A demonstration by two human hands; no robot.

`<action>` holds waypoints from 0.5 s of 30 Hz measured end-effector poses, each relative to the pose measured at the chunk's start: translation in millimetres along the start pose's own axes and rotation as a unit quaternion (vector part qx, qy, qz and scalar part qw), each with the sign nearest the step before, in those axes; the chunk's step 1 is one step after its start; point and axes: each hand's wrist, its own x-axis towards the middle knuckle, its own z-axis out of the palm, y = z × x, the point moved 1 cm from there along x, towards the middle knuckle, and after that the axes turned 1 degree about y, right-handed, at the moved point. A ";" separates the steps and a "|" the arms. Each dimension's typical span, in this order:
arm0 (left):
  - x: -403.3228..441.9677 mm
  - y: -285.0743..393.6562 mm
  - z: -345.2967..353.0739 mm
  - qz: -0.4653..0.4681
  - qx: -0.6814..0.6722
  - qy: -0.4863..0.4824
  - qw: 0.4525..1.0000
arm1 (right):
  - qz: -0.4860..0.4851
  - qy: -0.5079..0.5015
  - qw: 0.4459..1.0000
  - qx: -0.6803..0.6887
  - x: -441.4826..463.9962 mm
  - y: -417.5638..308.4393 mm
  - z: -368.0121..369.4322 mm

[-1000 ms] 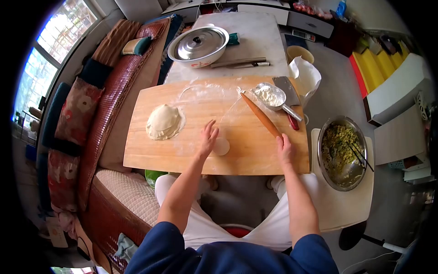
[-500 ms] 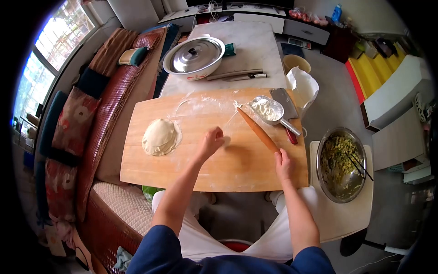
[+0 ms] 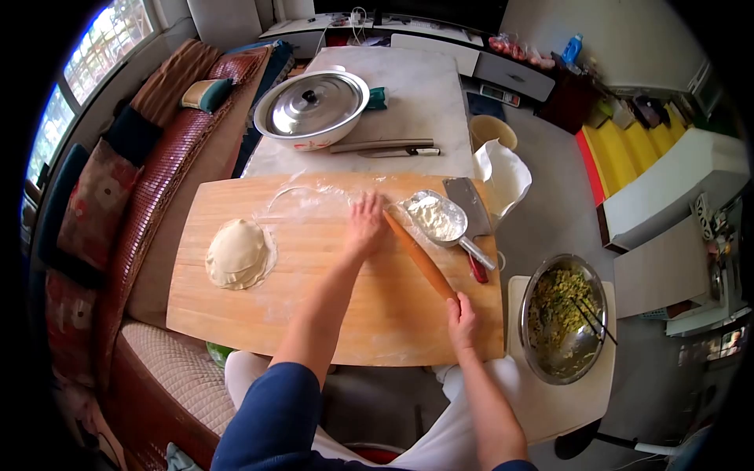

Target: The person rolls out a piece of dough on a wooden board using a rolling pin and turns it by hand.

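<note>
L hand (image 3: 367, 224) has moved to board's (image 3: 275, 330) 1 o'clock, fingers flat by flour (image 3: 330, 189), so rolling's prob. paused. Dough round now hidden, poss. under palm; L grip: can't tell. R hand (image 3: 463, 320), 4 o'clock, grasps rolling pin's (image 3: 422, 257) near end.

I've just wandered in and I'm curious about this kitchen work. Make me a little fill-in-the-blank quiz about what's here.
1. The right hand grips one end of the wooden ______.
2. Of the board's two ends, left and right, the dough pile is nearer the ______.
3. Two thin, dark ______ lean in the metal bowl.
4. The basin at the back is covered by a ______.

Missing words: rolling pin; left; chopsticks; lid.
</note>
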 end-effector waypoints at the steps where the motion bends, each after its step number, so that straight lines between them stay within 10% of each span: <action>1: 8.0 -0.7 -8.4 -0.036 -0.029 0.001 0.999 | 0.003 0.001 1.000 0.003 0.1 -1.6 -1.1; 3: 18.4 -4.3 -18.3 -0.108 -0.089 0.001 0.990 | -0.012 0.007 1.000 0.004 3.0 -2.3 -3.7; 11: -115.7 22.5 -76.8 0.216 -0.107 -0.105 0.965 | -0.026 0.014 0.999 0.013 0.3 8.8 5.6; 15: -189.7 7.0 -107.7 0.139 -0.296 -0.169 0.930 | 0.002 -0.011 1.000 0.011 0.8 5.4 4.4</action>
